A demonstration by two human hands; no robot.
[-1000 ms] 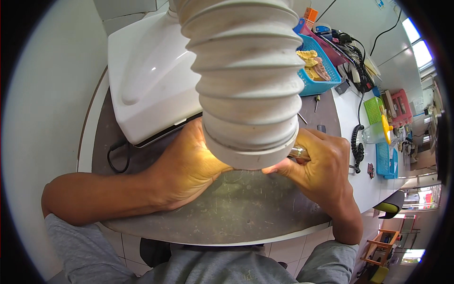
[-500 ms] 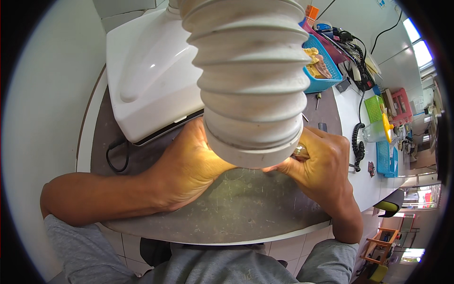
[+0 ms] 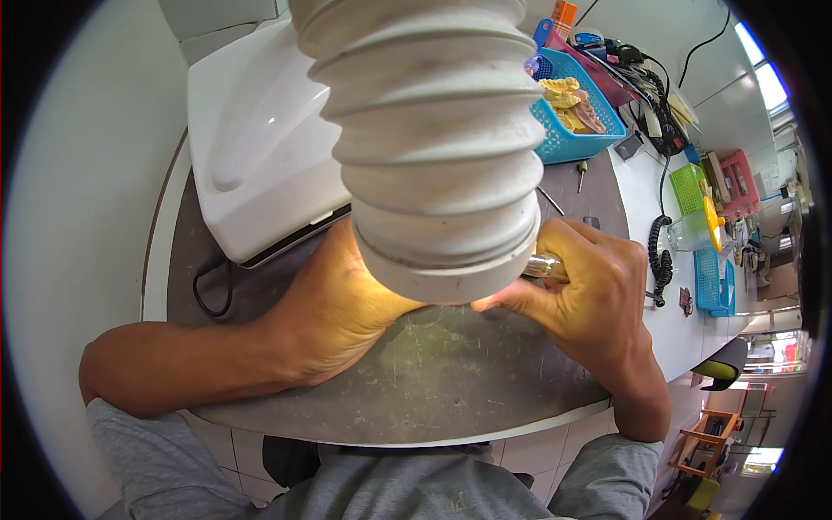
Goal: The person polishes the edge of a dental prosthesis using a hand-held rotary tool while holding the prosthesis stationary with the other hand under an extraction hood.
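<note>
A wide white ribbed hose (image 3: 433, 147) hangs in front of my hands and hides the space between them. My right hand (image 3: 598, 295) is closed around a shiny metal rotary handpiece (image 3: 548, 267), its thumb pointing left under the hose's rim. The handpiece's front end is out of sight behind the hose. On the other side, my left hand (image 3: 342, 303) reaches in from the left, wrist low over the grey mat (image 3: 433, 373). Its fingers are covered by the hose, so whatever they hold cannot be seen. Yellowish light falls on both hands.
A bulky white machine (image 3: 260, 130) stands at back left, its black cable (image 3: 227, 290) looping beside it. Back right, a blue basket (image 3: 585, 149) holds dental models (image 3: 563, 95). A thin metal rod (image 3: 551, 201) and a small green-ended tool (image 3: 581, 173) lie nearby. A coiled black cord (image 3: 660, 269) is farther right.
The hose appears farther left in the view, uncovering more of the handpiece, the basket and the thin rod. Both hands keep nearly the same pose.
</note>
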